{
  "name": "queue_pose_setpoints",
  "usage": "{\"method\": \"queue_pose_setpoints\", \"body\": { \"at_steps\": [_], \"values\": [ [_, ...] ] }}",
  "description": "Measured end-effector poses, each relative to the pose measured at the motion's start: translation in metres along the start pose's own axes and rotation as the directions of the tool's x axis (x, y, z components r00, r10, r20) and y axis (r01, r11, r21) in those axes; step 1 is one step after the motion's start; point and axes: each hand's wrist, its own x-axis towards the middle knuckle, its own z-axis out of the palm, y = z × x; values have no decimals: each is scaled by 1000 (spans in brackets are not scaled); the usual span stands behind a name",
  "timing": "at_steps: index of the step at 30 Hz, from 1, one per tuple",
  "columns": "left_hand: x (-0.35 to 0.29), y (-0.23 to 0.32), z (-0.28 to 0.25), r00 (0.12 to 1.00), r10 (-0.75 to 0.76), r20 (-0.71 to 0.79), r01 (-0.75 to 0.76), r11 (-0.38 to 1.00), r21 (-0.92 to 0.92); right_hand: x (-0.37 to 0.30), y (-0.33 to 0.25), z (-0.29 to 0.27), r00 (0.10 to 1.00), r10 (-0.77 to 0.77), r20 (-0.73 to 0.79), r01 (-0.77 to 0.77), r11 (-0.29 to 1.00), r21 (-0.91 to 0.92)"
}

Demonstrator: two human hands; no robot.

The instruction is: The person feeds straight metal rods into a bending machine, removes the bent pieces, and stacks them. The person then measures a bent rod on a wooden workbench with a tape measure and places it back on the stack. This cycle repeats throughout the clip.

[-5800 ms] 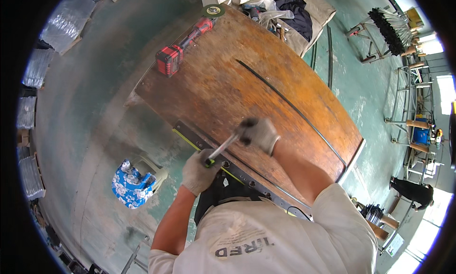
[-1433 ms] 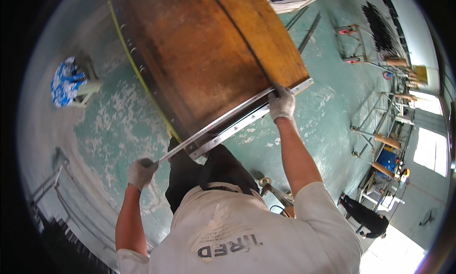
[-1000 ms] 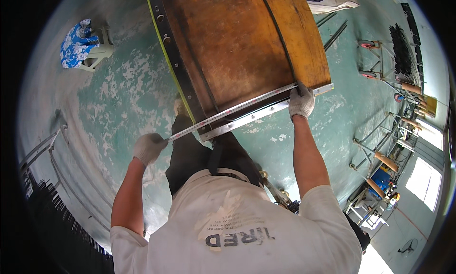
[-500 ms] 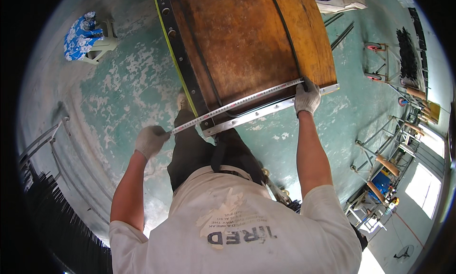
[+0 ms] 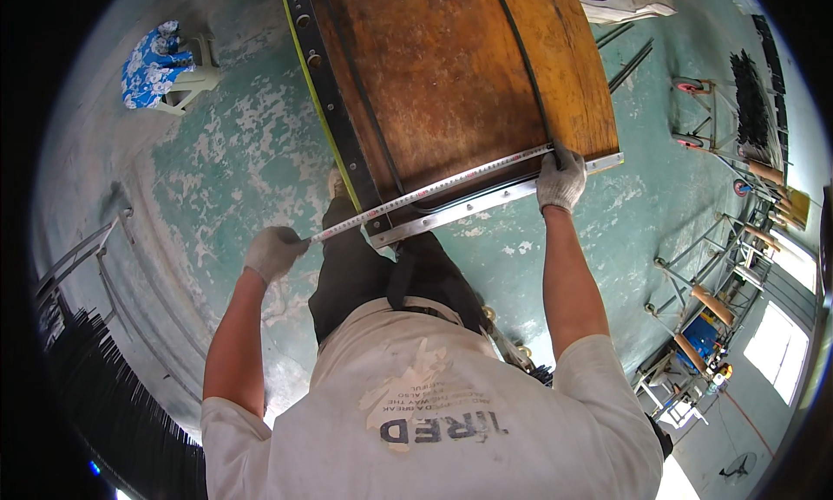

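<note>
A pale measuring tape (image 5: 434, 188) stretches slantwise over the near end of a worn brown wooden tabletop (image 5: 442, 75). My left hand (image 5: 276, 252), in a grey-white work glove, pinches the tape's left end beyond the table's left edge. At the table's near right, my gloved right hand (image 5: 560, 183) is closed on the tape's other end, beside a thin black cord (image 5: 528, 66) that runs along the tabletop. A silver metal strip (image 5: 486, 201) with rivets edges the table just under the tape. Its fingers partly hide what my right hand grips.
A black rail (image 5: 343, 131) with holes and a yellow-green strip (image 5: 317, 101) line the table's left side. A stool (image 5: 198, 77) with a blue flowered cloth stands far left. Wheeled metal frames (image 5: 694, 274) stand to the right. Black bristles (image 5: 113, 396) lie lower left.
Both hands keep their hold on the tape. My left hand has shifted very slightly; the whole view has moved a little with the head.
</note>
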Motion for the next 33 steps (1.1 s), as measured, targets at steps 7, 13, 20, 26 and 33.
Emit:
{"method": "queue_pose_setpoints", "body": {
  "at_steps": [7, 13, 20, 26, 33],
  "values": [
    [4, -2, 2, 1000, -24, 10, 24, 1000, 18, 2, 0, 2, 1000, 2, -19, -2, 1000, -11],
    [-2, 12, 0, 1000, -25, -10, 25, 1000, 7, 2, 8, 7, 999, 0, -33, 1, 1000, 25],
    [-5, 54, 3, 999, 30, -13, -28, 994, 104, 4, 6, 5, 999, -35, -23, 35, 999, 3],
    [8, 61, 4, 999, -32, -15, 34, 990, 137, 6, 9, 4, 999, -49, -7, 49, 999, -9],
    [10, 105, -4, 992, -123, 18, 114, 955, 273, 8, 15, 6, 999, -41, 21, 41, 999, -5]
  ]
}}
